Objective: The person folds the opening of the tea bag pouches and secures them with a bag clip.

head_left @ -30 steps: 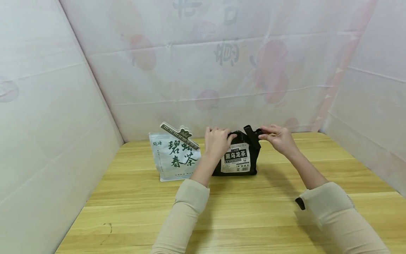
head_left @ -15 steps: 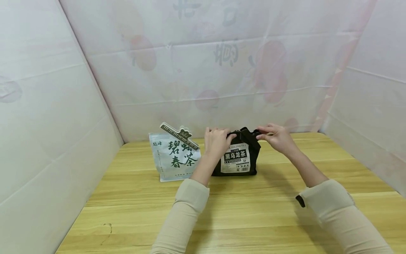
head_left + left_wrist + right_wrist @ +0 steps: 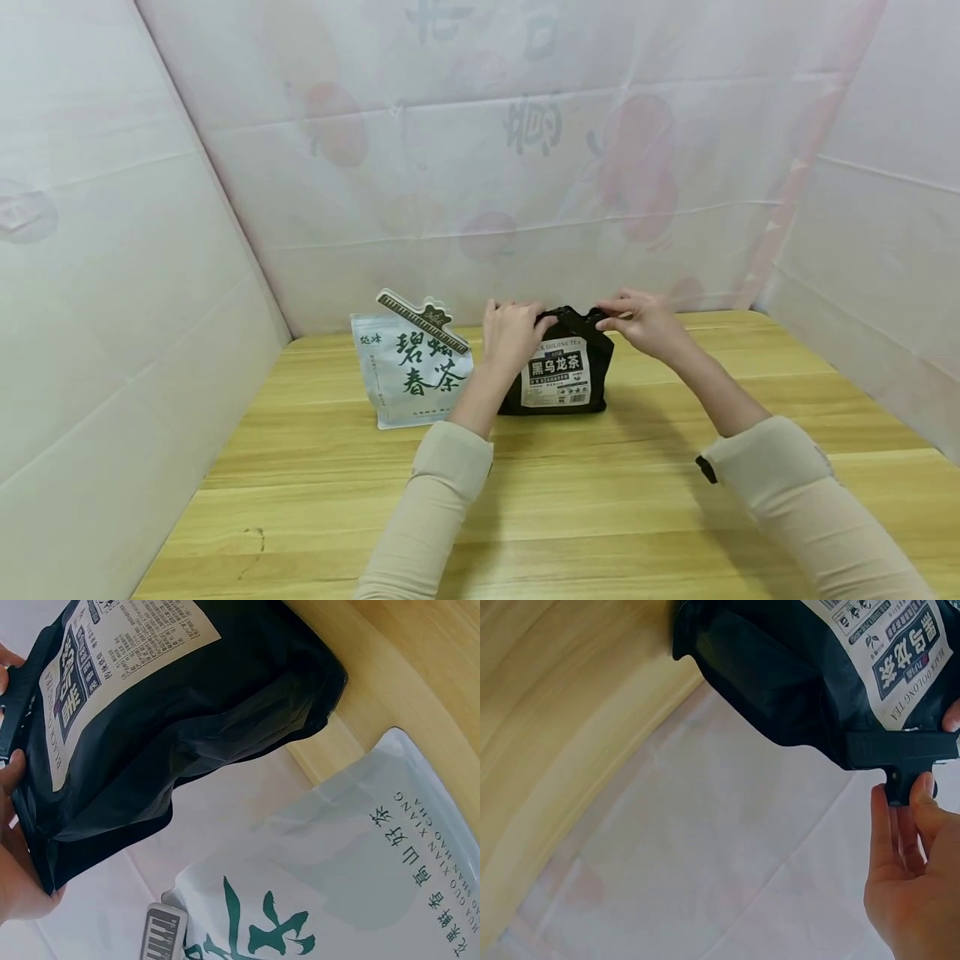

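A black oolong tea bag [image 3: 602, 367] with a pale label stands upright on the wooden table [image 3: 570, 500]. My left hand [image 3: 512, 337] grips its top edge at the left corner. With thumb and fingers, my right hand [image 3: 919, 862] pinches the handle of a black bag clip [image 3: 900, 750]. The clip's long bar lies across the bag's top edge on the right, as the right wrist view shows. In the head view the clip is partly hidden by my right hand and blends into the black bag.
Left of the black bag stands a pale tea bag [image 3: 408, 392] with green characters. A piano-patterned clip [image 3: 423, 321] sits slanted across its top right corner. A white cloth backdrop [image 3: 420, 167] closes off the table's far edge, with cloth walls at both sides.
My right hand has moved slightly left and brought the black clip from upright and tilted down onto the bag's top edge. My left hand has stayed on the bag.
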`<state>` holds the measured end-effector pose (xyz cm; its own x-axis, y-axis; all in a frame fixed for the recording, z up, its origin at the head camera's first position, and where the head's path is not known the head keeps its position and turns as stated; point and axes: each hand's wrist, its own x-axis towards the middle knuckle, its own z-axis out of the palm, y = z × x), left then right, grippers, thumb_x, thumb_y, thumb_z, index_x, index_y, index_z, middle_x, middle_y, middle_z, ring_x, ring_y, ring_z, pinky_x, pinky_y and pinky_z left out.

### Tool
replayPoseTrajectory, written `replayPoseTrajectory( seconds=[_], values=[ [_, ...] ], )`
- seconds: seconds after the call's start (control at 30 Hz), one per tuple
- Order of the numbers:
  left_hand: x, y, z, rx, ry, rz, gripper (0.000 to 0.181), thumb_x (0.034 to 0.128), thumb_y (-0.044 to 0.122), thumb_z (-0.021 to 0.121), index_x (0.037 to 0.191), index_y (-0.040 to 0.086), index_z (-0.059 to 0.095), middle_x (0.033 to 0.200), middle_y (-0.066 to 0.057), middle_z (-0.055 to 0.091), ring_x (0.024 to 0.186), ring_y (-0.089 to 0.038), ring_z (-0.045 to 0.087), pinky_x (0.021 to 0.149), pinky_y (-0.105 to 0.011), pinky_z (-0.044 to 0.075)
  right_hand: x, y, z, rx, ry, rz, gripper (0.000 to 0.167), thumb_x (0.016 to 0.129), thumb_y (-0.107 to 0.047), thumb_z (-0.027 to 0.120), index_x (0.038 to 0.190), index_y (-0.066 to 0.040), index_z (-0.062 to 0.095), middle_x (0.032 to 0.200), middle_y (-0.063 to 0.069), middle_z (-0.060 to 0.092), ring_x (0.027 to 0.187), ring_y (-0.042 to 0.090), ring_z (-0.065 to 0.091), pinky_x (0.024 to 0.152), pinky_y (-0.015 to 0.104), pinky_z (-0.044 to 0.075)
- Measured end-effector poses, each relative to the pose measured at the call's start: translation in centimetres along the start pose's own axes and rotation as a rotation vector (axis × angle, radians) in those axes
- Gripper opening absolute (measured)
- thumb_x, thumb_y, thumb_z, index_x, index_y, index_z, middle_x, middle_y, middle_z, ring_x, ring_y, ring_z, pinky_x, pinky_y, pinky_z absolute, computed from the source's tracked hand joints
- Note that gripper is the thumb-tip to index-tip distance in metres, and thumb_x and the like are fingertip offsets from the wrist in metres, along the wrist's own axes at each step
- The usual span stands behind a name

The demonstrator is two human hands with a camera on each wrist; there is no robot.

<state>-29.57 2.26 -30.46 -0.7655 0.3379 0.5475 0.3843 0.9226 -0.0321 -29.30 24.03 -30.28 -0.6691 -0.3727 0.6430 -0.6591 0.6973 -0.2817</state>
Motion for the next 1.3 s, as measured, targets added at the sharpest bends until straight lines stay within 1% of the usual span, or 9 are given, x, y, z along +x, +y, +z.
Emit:
replayPoseTrajectory(
  seconds=[0.17,0.3,0.53,0.77,0.83,1.07,1.23,1.3],
  values=[
    [-0.14,-0.24,-0.40,-0.033,-0.085,0.036,0.034,0.0946,0.042,0.046,0.118,0.024,0.062,0.106,0.008,0.065,0.091,-0.012,0.056,0.073,-0.030,0.034,-0.01,-0.19,0.10,-0.004,-0.016,0.015,0.029,0.074,-0.003,0.074,0.101,0.004,0.068,0.075,0.000,0.056,0.054,0.013,0.038,0.046,0.023,0.032],
    [-0.24,-0.47,-0.64,-0.051,-0.112,0.061,0.034,0.0944,0.038,0.048,0.121,0.021,0.060,0.112,0.005,0.063,0.096,-0.014,0.056,0.077,-0.031,0.036,0.01,-0.36,0.00,-0.015,-0.030,0.013,0.029,0.075,-0.003,0.074,0.103,0.004,0.068,0.076,0.001,0.055,0.055,0.013,0.039,0.047,0.024,0.032],
    [-0.29,-0.71,-0.77,-0.060,-0.096,0.085,0.030,0.0936,0.037,0.051,0.117,0.020,0.061,0.111,0.006,0.063,0.095,-0.012,0.057,0.075,-0.028,0.036,0.12,-0.59,-0.01,-0.034,-0.026,-0.008,0.029,0.075,-0.004,0.074,0.102,0.005,0.068,0.076,0.000,0.056,0.054,0.009,0.038,0.046,0.024,0.032],
    [-0.33,-0.80,-0.88,-0.064,-0.126,0.105,0.032,0.0927,0.032,0.053,0.121,0.019,0.059,0.113,0.004,0.062,0.099,-0.014,0.055,0.077,-0.029,0.036,0.08,-0.75,0.00,-0.031,-0.026,-0.023,0.030,0.074,-0.002,0.074,0.102,0.005,0.068,0.074,-0.001,0.054,0.054,0.008,0.036,0.046,0.023,0.031],
    [-0.36,-0.77,-0.87,-0.055,-0.120,0.111,0.030,0.0927,0.032,0.054,0.119,0.019,0.060,0.111,0.005,0.062,0.097,-0.014,0.055,0.076,-0.029,0.036,0.10,-0.75,-0.02,-0.027,-0.030,-0.021,0.030,0.075,-0.002,0.074,0.103,0.005,0.067,0.073,-0.002,0.053,0.054,0.008,0.035,0.046,0.023,0.031],
    [-0.41,-0.70,-0.67,-0.040,-0.070,0.116,0.022,0.0920,0.031,0.057,0.110,0.019,0.063,0.103,0.007,0.064,0.089,-0.012,0.056,0.070,-0.026,0.034,0.12,-0.85,-0.09,-0.014,-0.037,-0.032,0.030,0.075,-0.001,0.073,0.104,0.007,0.066,0.072,-0.003,0.052,0.054,0.008,0.036,0.045,0.023,0.031],
    [-0.42,-0.68,-0.58,-0.050,-0.058,0.115,0.020,0.0915,0.030,0.058,0.108,0.019,0.063,0.102,0.008,0.064,0.087,-0.011,0.056,0.070,-0.026,0.035,0.12,-0.70,-0.03,-0.022,-0.031,-0.048,0.031,0.073,0.000,0.074,0.103,0.006,0.067,0.073,-0.003,0.053,0.054,0.008,0.037,0.046,0.023,0.032],
    [-0.43,-0.67,-0.55,-0.050,-0.056,0.116,0.020,0.0912,0.030,0.058,0.107,0.019,0.064,0.101,0.008,0.064,0.087,-0.011,0.056,0.070,-0.026,0.035,0.07,-0.75,-0.07,-0.017,-0.040,-0.048,0.031,0.074,0.001,0.074,0.104,0.006,0.067,0.073,-0.003,0.052,0.054,0.008,0.042,0.046,0.023,0.034]
  ],
)
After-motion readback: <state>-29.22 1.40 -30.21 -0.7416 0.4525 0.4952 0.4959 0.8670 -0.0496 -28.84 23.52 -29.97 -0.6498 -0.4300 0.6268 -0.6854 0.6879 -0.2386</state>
